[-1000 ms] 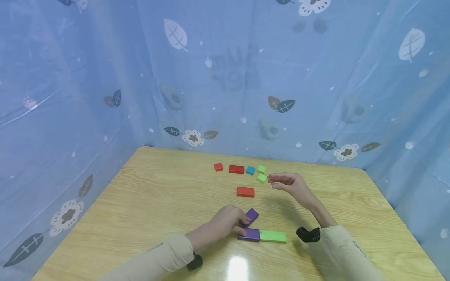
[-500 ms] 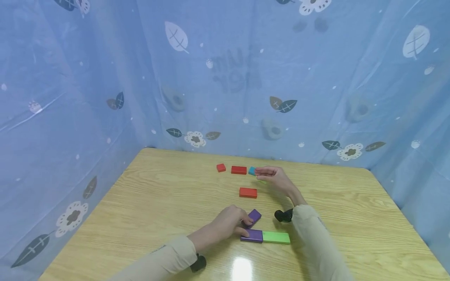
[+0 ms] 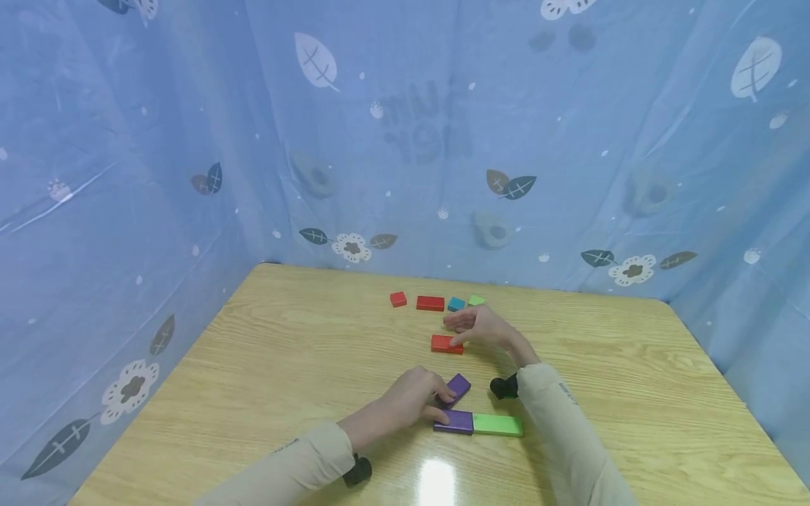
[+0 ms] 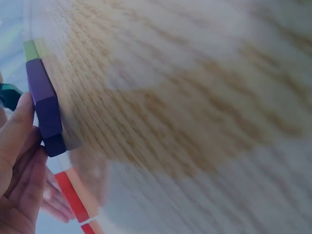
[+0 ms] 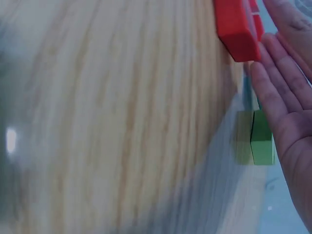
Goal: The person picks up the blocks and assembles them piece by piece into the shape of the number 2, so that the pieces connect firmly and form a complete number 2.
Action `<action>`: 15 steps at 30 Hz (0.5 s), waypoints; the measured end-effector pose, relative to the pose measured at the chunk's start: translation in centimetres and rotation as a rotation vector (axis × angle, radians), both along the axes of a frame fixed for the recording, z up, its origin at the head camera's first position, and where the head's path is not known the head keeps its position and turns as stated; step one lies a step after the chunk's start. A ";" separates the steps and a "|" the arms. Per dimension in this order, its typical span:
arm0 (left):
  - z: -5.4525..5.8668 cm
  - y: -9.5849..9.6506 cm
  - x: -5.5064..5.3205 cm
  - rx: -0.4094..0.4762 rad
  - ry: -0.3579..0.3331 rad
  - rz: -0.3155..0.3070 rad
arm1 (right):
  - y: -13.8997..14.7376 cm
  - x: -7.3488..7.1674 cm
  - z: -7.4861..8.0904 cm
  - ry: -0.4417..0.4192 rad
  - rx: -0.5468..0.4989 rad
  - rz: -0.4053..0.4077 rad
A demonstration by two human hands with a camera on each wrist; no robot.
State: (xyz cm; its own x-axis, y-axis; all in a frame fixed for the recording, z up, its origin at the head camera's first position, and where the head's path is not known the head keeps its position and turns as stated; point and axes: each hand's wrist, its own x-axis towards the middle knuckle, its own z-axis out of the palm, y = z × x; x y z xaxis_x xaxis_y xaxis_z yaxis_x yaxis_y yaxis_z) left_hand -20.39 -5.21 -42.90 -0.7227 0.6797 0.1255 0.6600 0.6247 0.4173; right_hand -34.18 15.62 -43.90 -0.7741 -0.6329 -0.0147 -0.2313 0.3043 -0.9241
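Observation:
In the head view my left hand [image 3: 408, 399] rests at two purple blocks, its thumb on the near flat purple block [image 3: 458, 423] and its fingers on the angled purple block [image 3: 460, 385]. A long light green block [image 3: 498, 425] lies end to end with the near one. The purple pieces also appear by the thumb and fingertips in the left wrist view. My right hand [image 3: 484, 330] is over the middle red block [image 3: 439, 343], thumb overlapping it and fingers extended beyond. In the right wrist view the fingertips lie right at the red block [image 5: 239, 34].
Along the back lie a small red block [image 3: 398, 299], a long red block [image 3: 430, 303], a blue block [image 3: 456, 304] and a light green block [image 3: 477, 300]. A patterned blue curtain [image 3: 405, 140] surrounds the wooden table [image 3: 285, 337].
My right hand has moved left and toward me, from beside the small green blocks to over the middle red block. My left hand stays at the purple blocks.

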 end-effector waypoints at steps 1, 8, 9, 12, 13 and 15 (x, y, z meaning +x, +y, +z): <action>0.0 0.0 0.0 0.000 0.003 -0.002 | -0.1 0.0 0.0 0.009 0.014 0.014; 0.2 -0.1 0.1 0.009 0.010 -0.004 | -0.8 0.4 0.6 0.129 0.130 0.062; 0.2 0.0 0.0 0.008 0.008 -0.002 | -0.9 0.5 0.7 0.167 0.159 0.069; 0.0 0.0 -0.1 -0.001 -0.001 0.007 | -1.0 0.7 0.7 0.257 0.228 0.070; 0.0 0.0 -0.1 -0.005 -0.002 0.009 | -1.0 0.7 0.7 0.283 0.243 0.070; -0.1 0.1 -0.2 -0.009 -0.003 0.012 | -0.9 0.8 0.6 0.326 0.261 0.067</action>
State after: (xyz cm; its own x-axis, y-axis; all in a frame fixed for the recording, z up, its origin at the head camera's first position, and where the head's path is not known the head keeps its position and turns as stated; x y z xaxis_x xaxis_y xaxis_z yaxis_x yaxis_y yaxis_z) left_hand -20.55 -5.15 -42.96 -0.7308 0.6724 0.1177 0.6517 0.6359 0.4135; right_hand -33.42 14.67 -43.34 -0.7222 -0.6893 0.0575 -0.5259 0.4931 -0.6930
